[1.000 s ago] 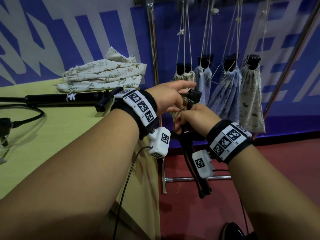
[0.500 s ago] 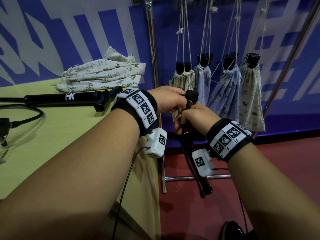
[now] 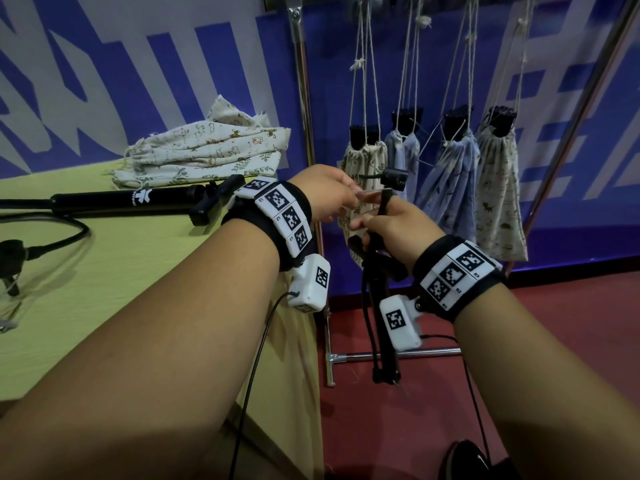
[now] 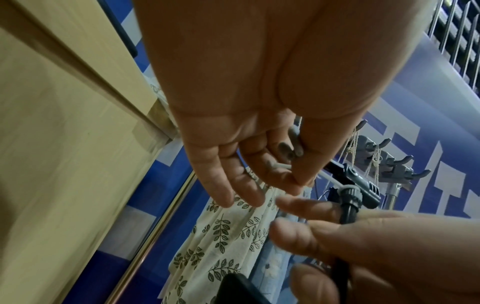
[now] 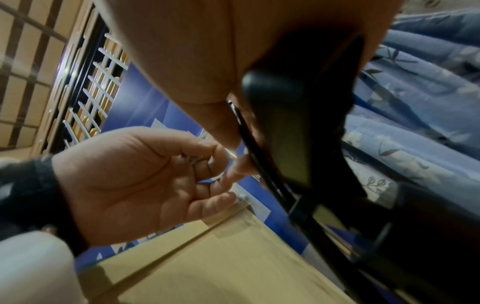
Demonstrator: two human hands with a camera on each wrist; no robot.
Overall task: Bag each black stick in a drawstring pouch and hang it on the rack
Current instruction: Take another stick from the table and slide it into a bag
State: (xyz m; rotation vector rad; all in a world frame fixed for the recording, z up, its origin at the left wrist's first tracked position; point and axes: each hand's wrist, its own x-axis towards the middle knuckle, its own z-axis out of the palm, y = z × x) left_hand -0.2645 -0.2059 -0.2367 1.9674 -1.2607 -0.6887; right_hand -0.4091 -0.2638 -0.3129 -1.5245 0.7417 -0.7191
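Right hand (image 3: pixel 391 226) grip clenched round upright black stick (image 3: pixel 382 299). Left hand (image 3: pixel 329 195) grip pinching pale cord (image 4: pixel 279 166) near stick top, beside leaf-print pouch (image 4: pixel 228 236); rack (image 3: pixel 304 98) behind.

A table (image 3: pixel 104 278) covered in pale yellow-green cloth fills the left side of the head view, its right edge dropping away to a dark red floor (image 3: pixel 554 323). Near the table's left edge, a black cable (image 3: pixel 65 239) curves across the surface to a small black device (image 3: pixel 12 252) that is partly cut off by the frame. Behind the table stands a wall banner (image 3: pixel 104 81) in deep blue with large pale grey shapes. At the bottom edge of the floor sits a dark, rounded shape (image 3: pixel 465 460), possibly a shoe. The left wrist view shows a barred window grille (image 4: pixel 457 30) high above the banner.
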